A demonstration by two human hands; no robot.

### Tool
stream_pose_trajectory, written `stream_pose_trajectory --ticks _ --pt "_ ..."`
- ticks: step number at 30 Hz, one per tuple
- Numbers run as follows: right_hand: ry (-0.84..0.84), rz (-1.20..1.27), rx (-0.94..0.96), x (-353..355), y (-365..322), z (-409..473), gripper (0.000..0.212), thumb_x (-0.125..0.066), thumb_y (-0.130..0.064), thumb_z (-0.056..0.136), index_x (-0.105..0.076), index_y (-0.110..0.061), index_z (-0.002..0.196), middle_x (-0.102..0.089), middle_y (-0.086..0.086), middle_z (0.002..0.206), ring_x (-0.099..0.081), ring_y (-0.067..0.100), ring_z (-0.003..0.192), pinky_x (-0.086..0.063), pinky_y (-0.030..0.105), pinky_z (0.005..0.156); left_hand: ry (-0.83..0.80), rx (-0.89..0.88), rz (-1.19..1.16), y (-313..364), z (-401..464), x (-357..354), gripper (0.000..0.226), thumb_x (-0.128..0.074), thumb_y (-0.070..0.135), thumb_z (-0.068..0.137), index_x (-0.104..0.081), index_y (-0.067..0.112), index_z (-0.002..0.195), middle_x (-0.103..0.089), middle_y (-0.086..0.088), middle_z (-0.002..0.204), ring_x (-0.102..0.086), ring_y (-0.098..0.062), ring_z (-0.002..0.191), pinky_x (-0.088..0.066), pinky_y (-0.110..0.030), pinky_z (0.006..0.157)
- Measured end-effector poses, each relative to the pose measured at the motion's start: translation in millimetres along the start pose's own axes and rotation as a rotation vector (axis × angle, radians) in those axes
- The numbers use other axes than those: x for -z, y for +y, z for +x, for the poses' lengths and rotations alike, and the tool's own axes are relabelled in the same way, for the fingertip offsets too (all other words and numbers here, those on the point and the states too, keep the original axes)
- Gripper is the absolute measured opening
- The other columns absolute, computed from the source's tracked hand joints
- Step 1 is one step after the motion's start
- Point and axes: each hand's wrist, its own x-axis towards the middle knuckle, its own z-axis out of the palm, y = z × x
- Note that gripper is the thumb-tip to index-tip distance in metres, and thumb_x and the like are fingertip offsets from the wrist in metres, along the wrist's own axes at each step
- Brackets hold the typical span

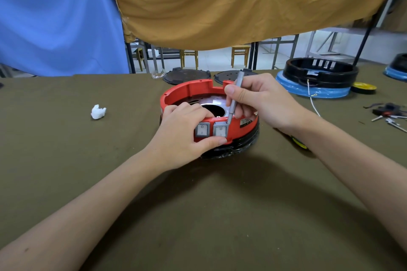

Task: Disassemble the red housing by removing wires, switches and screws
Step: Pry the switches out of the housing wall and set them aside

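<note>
The round red housing [198, 90] sits on a black base in the middle of the table. Two grey rocker switches [210, 131] are set in its near wall. My left hand [182, 132] grips that wall, fingers over the rim and thumb under the switches. My right hand [259, 103] holds a slim grey screwdriver [234, 99] like a pen, its tip at the upper right corner of the right switch. Inside the housing a metal plate with a dark central hole shows. No wires are visible inside.
A crumpled white tissue [98, 112] lies to the left. Two dark round lids [187, 76] sit behind the housing. At the right stand a black housing on a blue base [317, 77], a white wire, yellow tape [363, 87] and loose removed parts [387, 112].
</note>
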Motion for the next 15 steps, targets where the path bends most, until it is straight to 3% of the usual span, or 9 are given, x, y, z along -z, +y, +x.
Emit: stream_pose_trajectory --ticks 5,10,15 --pt "-0.019 -0.002 -0.049 -0.8 -1.6 1.2 0.034 -0.055 -0.031 0.101 -0.069 -0.011 0.077 -0.064 0.004 0.06 -0.054 0.011 0.052 -0.043 0.017 0.052 -0.005 0.003 0.007 0.2 0.8 -0.1 0.05 -0.051 0.07 0.08 -0.06 0.029 0.108 -0.054 0.02 0.1 -0.045 -0.002 0.095 -0.029 -0.031 0.095" --pt "-0.012 -0.12 0.086 -2.1 -5.6 -2.4 0.028 -0.057 -0.027 0.101 -0.067 -0.012 0.079 -0.066 0.0 0.061 -0.06 0.008 0.054 -0.045 0.016 0.054 -0.013 0.005 0.001 -0.1 1.0 0.1 0.05 -0.05 0.071 0.08 -0.06 0.031 0.108 -0.054 0.021 0.1 -0.046 0.0 0.095 -0.029 -0.03 0.097" --pt "-0.116 -0.186 0.081 0.1 -4.5 -3.9 0.025 -0.06 -0.023 0.099 -0.07 -0.005 0.085 -0.069 0.008 0.067 -0.065 0.019 0.058 -0.05 0.021 0.054 -0.007 0.001 0.014 -0.2 1.2 -0.2 0.049 -0.05 0.071 0.08 -0.059 0.03 0.106 -0.054 0.02 0.098 -0.045 -0.002 0.093 -0.03 -0.031 0.095"
